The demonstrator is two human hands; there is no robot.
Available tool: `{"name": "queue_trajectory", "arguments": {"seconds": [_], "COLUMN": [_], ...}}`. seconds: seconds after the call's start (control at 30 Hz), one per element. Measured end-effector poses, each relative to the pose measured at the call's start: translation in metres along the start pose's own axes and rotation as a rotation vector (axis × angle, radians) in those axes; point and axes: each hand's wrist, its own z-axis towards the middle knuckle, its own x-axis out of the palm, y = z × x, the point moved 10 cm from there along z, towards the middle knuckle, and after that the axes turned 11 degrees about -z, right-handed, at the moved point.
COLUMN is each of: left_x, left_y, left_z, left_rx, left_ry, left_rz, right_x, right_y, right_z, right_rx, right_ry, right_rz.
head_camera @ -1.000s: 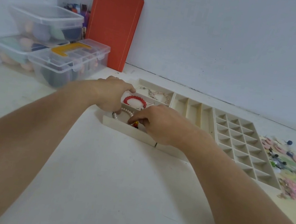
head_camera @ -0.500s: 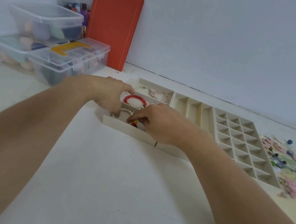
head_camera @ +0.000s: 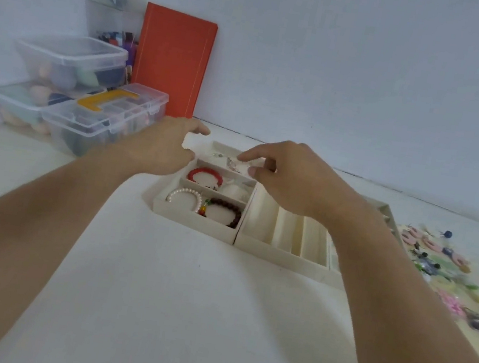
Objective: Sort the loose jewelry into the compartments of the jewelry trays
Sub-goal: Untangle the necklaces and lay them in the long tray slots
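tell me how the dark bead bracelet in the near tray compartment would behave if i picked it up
The dark bead bracelet looks strung from separate round beads, so it would probably sag and flex rather than hold its ring shape. Being small, it is likely light. Smooth round beads might slip from a loose pinch.

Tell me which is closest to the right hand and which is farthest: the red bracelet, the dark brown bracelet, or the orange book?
From the right hand:
1. Red bracelet, in the tray's middle compartment, just left of the hand.
2. Dark brown bracelet, in the tray's front compartment, nearer the person.
3. Orange book, leaning on the back wall, far left.
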Motion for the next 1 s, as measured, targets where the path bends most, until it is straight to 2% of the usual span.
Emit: {"name": "queue_trajectory", "arguments": {"seconds": [0.1, 0.33, 0.67, 0.83, 1.0], "left_x": [0.012, 0.069, 0.222, 0.285, 0.317], "left_y": [-0.022, -0.108, -0.251, -0.292, -0.294], "left_z": [-0.005, 0.011, 0.035, 0.042, 0.049], "left_rx": [0.062, 0.147, 0.288, 0.296, 0.264], "left_ry": [-0.047, 0.066, 0.28, 0.362, 0.38], "left_rz": [-0.041, -0.096, -0.114, -0.011, 0.179], "right_x": [-0.036, -0.059, -0.073, -0.053, -0.032], "right_y": [-0.024, -0.121, -0.29, -0.328, -0.329], "right_z": [-0.016, -0.067, -0.156, -0.183, -0.184], "right_rx": [0.026, 0.193, 0.461, 0.561, 0.546], "right_ry": [-0.108, -0.151, -0.218, -0.148, -0.026], "right_rz": [0.026, -0.015, -0.08, -0.139, -0.159]}}
